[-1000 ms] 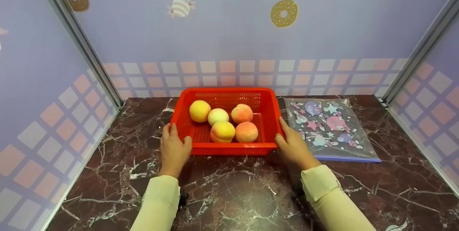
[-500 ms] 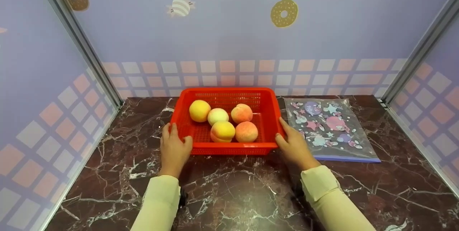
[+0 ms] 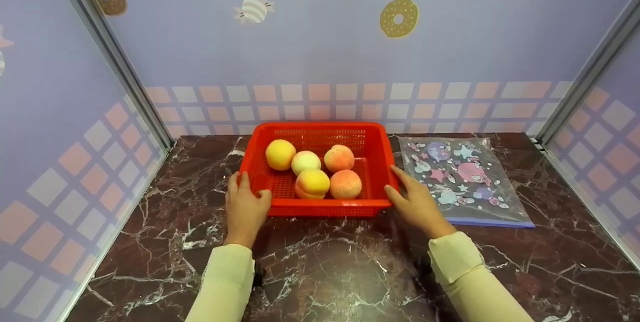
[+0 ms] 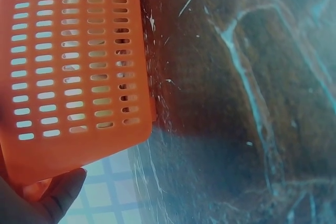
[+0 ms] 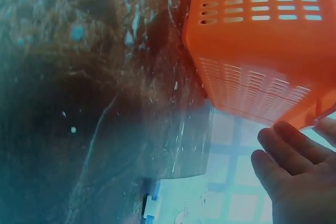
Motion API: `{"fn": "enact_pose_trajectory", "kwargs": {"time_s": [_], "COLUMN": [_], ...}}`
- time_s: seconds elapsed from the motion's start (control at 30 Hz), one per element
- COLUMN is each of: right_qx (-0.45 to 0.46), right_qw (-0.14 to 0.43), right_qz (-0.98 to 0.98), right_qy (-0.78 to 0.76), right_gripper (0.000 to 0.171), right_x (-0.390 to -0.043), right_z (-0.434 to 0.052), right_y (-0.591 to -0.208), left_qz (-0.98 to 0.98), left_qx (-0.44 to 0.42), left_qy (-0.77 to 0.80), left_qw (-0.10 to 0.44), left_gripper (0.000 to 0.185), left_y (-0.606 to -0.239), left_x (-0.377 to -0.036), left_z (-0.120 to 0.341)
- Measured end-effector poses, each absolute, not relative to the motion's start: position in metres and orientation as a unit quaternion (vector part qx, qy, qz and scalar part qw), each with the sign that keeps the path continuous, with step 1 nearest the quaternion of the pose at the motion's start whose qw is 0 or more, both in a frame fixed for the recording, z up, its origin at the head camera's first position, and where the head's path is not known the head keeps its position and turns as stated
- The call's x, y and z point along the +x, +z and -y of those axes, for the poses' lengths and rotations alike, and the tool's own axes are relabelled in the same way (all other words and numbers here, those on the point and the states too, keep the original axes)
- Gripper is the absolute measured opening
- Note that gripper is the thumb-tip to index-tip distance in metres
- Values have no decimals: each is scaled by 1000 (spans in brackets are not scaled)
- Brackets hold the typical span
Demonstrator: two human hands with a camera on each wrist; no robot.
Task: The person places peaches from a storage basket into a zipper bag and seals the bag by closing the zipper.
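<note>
Basket (image 3: 330,203) pinched by its rim around the closer corners in my left hand (image 3: 246,213) and right hand (image 3: 419,208), I should hold it level so the fruit (image 3: 346,184) doesn't roll.

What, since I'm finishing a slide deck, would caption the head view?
Left hand and right hand at a red basket of five round fruits, beside a printed clear bag.

We couldn't read a single word or number anywhere — the plastic bag (image 3: 467,182) only had printed stars (image 3: 466,151) and cartoony bits on it, and the back wall (image 3: 320,57) just doughnuts (image 3: 389,19), a striped candy (image 3: 254,10) and coloured squares (image 3: 319,92). We spotted no lettering on the red basket (image 3: 320,203) either — not even in the wrist views.
</note>
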State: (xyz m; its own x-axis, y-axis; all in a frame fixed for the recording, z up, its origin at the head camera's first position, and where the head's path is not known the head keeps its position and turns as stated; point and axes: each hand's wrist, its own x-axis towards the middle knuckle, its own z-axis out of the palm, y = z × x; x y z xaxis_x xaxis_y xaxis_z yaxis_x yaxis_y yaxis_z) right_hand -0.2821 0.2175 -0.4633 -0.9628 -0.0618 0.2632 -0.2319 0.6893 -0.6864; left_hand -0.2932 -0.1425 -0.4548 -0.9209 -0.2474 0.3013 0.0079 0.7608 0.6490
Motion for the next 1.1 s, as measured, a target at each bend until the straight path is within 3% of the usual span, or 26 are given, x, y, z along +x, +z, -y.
{"fn": "enact_pose_trajectory", "kwargs": {"time_s": [0.4,1.1], "right_qx": [93,73], "right_qw": [85,109], "right_qz": [903,928], "right_qy": [411,350], "right_gripper": [55,49], "right_x": [-283,-291], "right_z": [-224,-259], "right_y": [-461,-465], "left_qz": [917,919], "left_qx": [72,71], "left_qy": [-341,-340], "left_qw": [193,189], "left_gripper": [67,68], "left_y": [-456,-456], "left_x": [-292,-292], "left_z": [143,142]}}
